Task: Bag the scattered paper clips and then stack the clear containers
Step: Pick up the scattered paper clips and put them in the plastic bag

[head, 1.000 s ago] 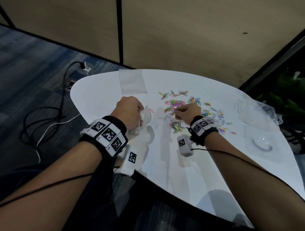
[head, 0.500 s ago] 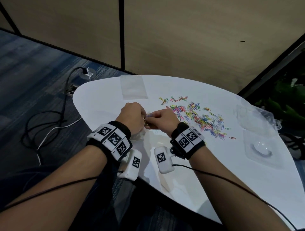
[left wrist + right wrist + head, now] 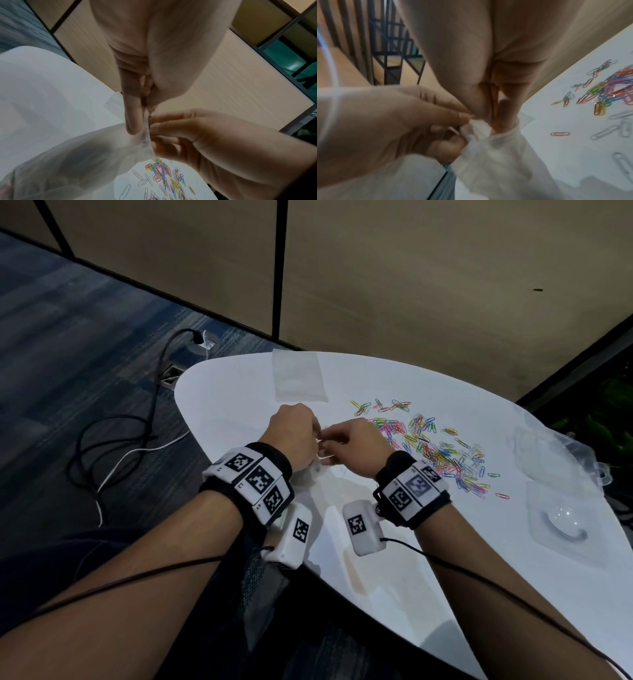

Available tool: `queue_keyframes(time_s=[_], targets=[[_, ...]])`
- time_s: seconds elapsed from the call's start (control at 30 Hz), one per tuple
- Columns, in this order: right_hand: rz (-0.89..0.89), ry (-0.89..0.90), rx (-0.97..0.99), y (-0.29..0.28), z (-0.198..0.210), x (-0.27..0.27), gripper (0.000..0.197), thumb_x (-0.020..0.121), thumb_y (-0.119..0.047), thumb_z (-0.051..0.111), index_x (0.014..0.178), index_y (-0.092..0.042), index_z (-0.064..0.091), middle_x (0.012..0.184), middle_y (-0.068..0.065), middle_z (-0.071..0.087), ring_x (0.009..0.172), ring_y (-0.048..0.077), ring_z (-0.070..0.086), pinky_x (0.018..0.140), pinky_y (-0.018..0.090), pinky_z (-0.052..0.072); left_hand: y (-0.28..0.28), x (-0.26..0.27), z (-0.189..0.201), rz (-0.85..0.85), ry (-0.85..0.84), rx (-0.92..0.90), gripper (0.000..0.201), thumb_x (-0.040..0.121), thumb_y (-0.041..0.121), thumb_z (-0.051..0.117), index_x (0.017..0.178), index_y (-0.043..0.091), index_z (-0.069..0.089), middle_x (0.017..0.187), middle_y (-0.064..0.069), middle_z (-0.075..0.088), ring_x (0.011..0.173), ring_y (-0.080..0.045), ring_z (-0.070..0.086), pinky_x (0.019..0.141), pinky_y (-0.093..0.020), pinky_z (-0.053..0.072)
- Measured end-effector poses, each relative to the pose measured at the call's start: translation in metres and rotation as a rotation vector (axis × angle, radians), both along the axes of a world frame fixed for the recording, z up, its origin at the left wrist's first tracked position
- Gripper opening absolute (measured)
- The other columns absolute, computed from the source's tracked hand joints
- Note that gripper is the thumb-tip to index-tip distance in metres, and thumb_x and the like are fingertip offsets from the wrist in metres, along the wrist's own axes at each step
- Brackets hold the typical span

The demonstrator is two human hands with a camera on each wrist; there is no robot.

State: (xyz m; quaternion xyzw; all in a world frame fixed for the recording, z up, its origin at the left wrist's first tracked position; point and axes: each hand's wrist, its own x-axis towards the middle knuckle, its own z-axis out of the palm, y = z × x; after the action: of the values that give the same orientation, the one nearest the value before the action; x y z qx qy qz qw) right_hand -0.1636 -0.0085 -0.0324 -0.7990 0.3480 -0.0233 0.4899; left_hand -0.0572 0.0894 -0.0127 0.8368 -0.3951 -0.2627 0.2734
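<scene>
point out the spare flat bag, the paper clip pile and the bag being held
spare flat bag (image 3: 298, 378), head view, its middle
paper clip pile (image 3: 442, 450), head view, dense centre
held bag (image 3: 494, 159), right wrist view, wall below the mouth

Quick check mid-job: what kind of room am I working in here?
Probably an office or meeting space: a white table, beige partition panels, and blue-grey carpet with a floor power outlet and trailing cables.

text: none legible | wrist bands (image 3: 255, 477): square coded markers only
</scene>
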Motion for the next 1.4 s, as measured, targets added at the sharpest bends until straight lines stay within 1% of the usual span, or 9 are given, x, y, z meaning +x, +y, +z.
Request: queue_keyframes(time_s=[0.1, 0.2, 0.37, 0.63, 0.8, 0.93, 1.03, 1.17, 1.4], targets=[[-0.194, -0.179, 0.217, -0.02, 0.002, -0.008, 0.021, 0.09, 0.007, 0.053, 0.101, 0.004, 0.071, 0.09, 0.022, 0.072, 0.077, 0.025, 0.072, 0.071, 0.035, 0.062, 0.001, 0.005, -0.001, 0.041, 0.012, -0.004, 0.03, 0.09, 0.0, 0.05, 0.106, 0.009, 0.074, 0.102, -0.015, 0.073, 0.09, -0.034, 0.072, 0.089, -0.039, 0.059], [-0.253, -0.061, -0.02, -0.05, -0.02, -0.007, 0.026, 0.093, -0.003, 0.05, 0.105, -0.008, 0.072, 0.104, 0.014, 0.072, 0.086, 0.026, 0.07, 0.082, 0.04, 0.06, 0.002, 0.012, -0.004, 0.078, 0.041, -0.01, 0.033, 0.091, -0.002, 0.048, 0.11, 0.009, 0.073, 0.106, -0.018, 0.072, 0.093, -0.037, 0.072, 0.091, -0.04, 0.059], [0.362, 0.461, -0.423, -0.058, -0.091, 0.011, 0.054, 0.102, -0.027, 0.038, 0.151, -0.006, 0.029, 0.161, 0.012, 0.018, 0.146, 0.028, 0.025, 0.118, 0.039, 0.025, -0.001, 0.015, -0.005, 0.053, 0.037, -0.012, 0.033, 0.091, 0.0, 0.049, 0.11, 0.01, 0.074, 0.109, -0.018, 0.071, 0.093, -0.038, 0.072, 0.089, -0.042, 0.06], [0.63, 0.555, -0.903, -0.024, -0.114, -0.079, 0.066, 0.1, -0.046, 0.014, 0.156, -0.014, 0.0, 0.164, 0.003, -0.007, 0.151, 0.03, -0.003, 0.122, 0.052, 0.004, -0.004, 0.011, -0.009, 0.039, 0.03, 0.032, 0.034, 0.088, -0.001, 0.053, 0.115, 0.009, 0.071, 0.112, -0.015, 0.07, 0.096, -0.035, 0.072, 0.09, -0.042, 0.059], [0.448, 0.656, -0.825, -0.049, -0.113, -0.103, 0.065, 0.102, -0.028, 0.035, 0.154, -0.024, -0.003, 0.164, -0.001, -0.007, 0.148, 0.044, 0.005, 0.115, 0.063, 0.019, -0.005, -0.002, -0.007, 0.0, -0.004, 0.053, 0.037, 0.086, -0.004, 0.051, 0.113, 0.01, 0.072, 0.112, -0.014, 0.071, 0.097, -0.035, 0.071, 0.091, -0.042, 0.058], [0.399, 0.645, -0.789, -0.048, -0.114, -0.099, 0.092, 0.076, 0.006, 0.067, 0.152, -0.01, 0.017, 0.16, 0.012, 0.016, 0.138, 0.042, 0.032, 0.104, 0.044, 0.045, -0.009, -0.012, -0.007, -0.04, -0.027, 0.063, 0.037, 0.088, -0.004, 0.049, 0.113, 0.009, 0.073, 0.115, -0.014, 0.07, 0.093, -0.037, 0.072, 0.089, -0.042, 0.059], [0.342, 0.595, -0.895, -0.051, -0.113, -0.097, 0.049, 0.071, 0.003, 0.07, 0.117, -0.006, 0.055, 0.12, 0.01, 0.054, 0.104, 0.029, 0.057, 0.08, 0.033, 0.05, -0.012, -0.017, -0.006, -0.053, -0.04, 0.068, 0.034, 0.09, -0.001, 0.049, 0.113, 0.009, 0.073, 0.113, -0.015, 0.071, 0.091, -0.035, 0.073, 0.09, -0.041, 0.059], [0.237, 0.557, -0.839, -0.064, -0.108, -0.1, 0.015, 0.082, 0.004, 0.062, 0.088, -0.009, 0.069, 0.093, 0.008, 0.062, 0.088, 0.026, 0.062, 0.067, 0.028, 0.046, -0.016, -0.023, -0.005, -0.066, -0.046, 0.078, 0.034, 0.092, -0.001, 0.048, 0.114, 0.007, 0.072, 0.098, -0.015, 0.076, 0.077, -0.027, 0.075, 0.087, -0.037, 0.06], [-0.545, 0.101, -0.112, -0.091, -0.077, -0.113, 0.009, 0.082, -0.009, 0.076, 0.09, -0.012, 0.079, 0.088, 0.003, 0.076, 0.071, 0.013, 0.069, 0.071, 0.019, 0.057, -0.017, -0.026, -0.004, -0.057, -0.027, 0.079, 0.03, 0.092, -0.002, 0.049, 0.107, 0.006, 0.074, 0.082, -0.014, 0.077, 0.067, -0.024, 0.075, 0.083, -0.033, 0.061]])
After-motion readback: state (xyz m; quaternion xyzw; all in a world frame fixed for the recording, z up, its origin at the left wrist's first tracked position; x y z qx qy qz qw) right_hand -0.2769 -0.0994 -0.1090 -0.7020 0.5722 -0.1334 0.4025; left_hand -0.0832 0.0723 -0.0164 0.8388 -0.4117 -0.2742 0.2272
